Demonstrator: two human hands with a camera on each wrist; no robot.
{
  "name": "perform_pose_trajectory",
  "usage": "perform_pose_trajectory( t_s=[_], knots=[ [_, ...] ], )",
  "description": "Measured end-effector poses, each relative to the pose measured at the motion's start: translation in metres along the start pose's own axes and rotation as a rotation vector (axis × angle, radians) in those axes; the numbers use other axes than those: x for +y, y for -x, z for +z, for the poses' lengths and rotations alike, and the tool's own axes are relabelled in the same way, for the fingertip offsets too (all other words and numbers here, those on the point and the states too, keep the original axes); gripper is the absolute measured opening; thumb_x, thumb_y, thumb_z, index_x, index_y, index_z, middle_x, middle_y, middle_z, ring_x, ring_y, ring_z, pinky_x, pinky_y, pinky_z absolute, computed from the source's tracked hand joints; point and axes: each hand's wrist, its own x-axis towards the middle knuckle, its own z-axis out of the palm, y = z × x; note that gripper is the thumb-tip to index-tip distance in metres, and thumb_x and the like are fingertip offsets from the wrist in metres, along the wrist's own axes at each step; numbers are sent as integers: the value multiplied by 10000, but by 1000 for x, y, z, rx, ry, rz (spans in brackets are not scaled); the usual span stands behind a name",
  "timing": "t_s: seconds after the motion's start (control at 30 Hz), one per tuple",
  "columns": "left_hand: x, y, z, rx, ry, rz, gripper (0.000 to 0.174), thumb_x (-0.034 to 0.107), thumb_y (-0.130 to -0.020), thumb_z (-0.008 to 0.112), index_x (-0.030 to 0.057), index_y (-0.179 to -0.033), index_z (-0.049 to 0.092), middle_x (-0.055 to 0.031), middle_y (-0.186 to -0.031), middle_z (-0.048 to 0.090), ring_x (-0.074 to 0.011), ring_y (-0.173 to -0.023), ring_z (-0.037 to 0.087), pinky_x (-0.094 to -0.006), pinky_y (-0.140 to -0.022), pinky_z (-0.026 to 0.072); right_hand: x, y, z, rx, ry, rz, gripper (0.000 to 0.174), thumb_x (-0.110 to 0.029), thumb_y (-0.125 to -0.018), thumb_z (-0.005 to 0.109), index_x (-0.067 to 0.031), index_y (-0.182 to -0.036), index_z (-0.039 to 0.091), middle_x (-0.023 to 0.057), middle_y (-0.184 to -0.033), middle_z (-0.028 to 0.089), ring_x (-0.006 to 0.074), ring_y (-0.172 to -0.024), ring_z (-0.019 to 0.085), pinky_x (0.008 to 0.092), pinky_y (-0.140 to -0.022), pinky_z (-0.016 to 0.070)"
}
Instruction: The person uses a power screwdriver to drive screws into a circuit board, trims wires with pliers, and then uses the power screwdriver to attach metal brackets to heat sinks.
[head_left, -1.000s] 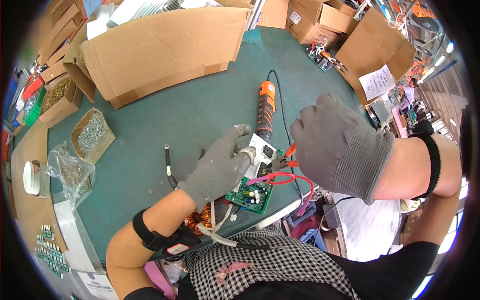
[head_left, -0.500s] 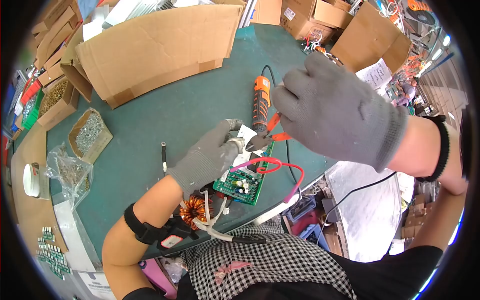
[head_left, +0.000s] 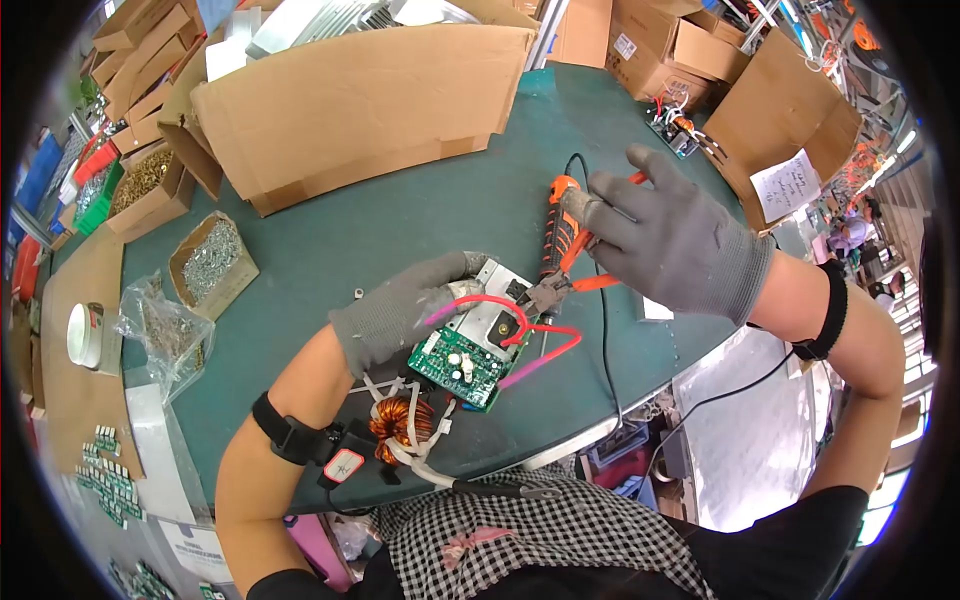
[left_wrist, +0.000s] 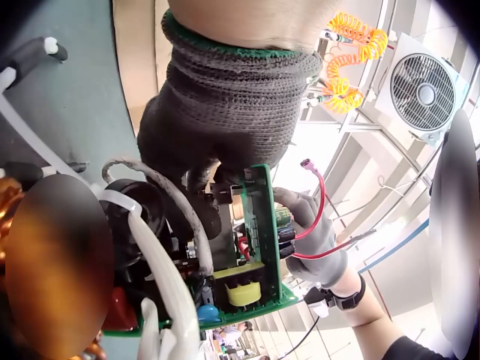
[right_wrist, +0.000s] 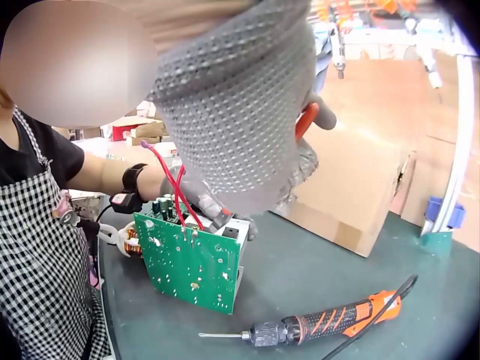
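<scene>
The left gloved hand (head_left: pixel 400 308) grips the metal plate (head_left: pixel 492 275) on the green circuit board (head_left: pixel 458 368), thumb and fingers at its edge. The board stands tilted, its underside (right_wrist: pixel 191 262) facing the right wrist view. In the right gloved hand (head_left: pixel 685 235) are orange-handled pliers (head_left: pixel 550 292), handles spread apart, with their metal head over the plate's right side beside black components. Red wires (head_left: pixel 560 350) loop above the board. In the left wrist view, the left hand (left_wrist: pixel 225 112) hides part of the plate. Whether the pliers' tips touch anything cannot be told.
An orange-black electric screwdriver (head_left: pixel 560 225) lies behind the board, its cable running right. The copper coil (head_left: pixel 402 420) is at the front edge. A large carton (head_left: pixel 360 110) stands behind; a screw box (head_left: pixel 213 262) and plastic bag (head_left: pixel 170 330) are left.
The right hand has moved lower, its fingers looser and the pliers' handles wider apart. The board has turned, showing more of its component side. The head view has shifted.
</scene>
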Motion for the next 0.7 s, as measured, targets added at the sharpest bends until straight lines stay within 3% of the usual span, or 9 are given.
perform_pose_trajectory(
  t_s=[0.07,0.2,0.3,0.43,0.5,0.7],
  knots=[
    [3,-1,-1,-16,-84,49,454,232,-974,558,-8,-1346,458,-105,-1203,601,-141,-1043,602,-282,-873,516,2,2,8,-8,-26,-24,123,-194,-680,661,-114,-770,683,78,-1173,605,240,-1114,552,493,-937,444],
    [-7,-11,-6,-24,45,-28,505,271,-970,563,-19,-1366,446,-112,-1238,586,-157,-1109,570,-308,-940,478,14,-4,30,61,-166,-101,92,-212,-691,673,-157,-762,690,53,-1228,583,244,-1135,542,508,-963,438],
    [-3,-10,-1,10,61,-38,558,299,-948,591,-39,-1366,444,-103,-1236,585,-151,-1096,569,-307,-941,468,34,-16,40,121,-201,-269,131,-262,-710,682,-169,-800,702,13,-1232,588,244,-1150,533,533,-1006,420],
    [-1,-14,-5,-8,87,-106,579,298,-939,596,-51,-1369,430,-80,-1193,593,-138,-1049,581,-297,-914,478,43,-35,55,72,-228,-426,205,-325,-734,686,-180,-878,710,-21,-1274,563,248,-1218,485,561,-1074,358],
    [-1,-17,-9,-94,106,-104,571,308,-965,561,-37,-1395,414,-101,-1231,588,-161,-1106,565,-308,-961,455,45,-41,64,76,-234,-463,227,-343,-750,682,-185,-910,711,-13,-1298,545,251,-1254,456,574,-1099,324],
    [-7,-26,-17,-215,-52,-110,576,300,-975,538,-46,-1413,396,-140,-1233,601,-176,-1102,570,-310,-956,455,23,-23,69,0,-375,-343,176,-307,-755,676,-177,-871,703,35,-1255,573,275,-1260,460,582,-1065,343]
  ],
)
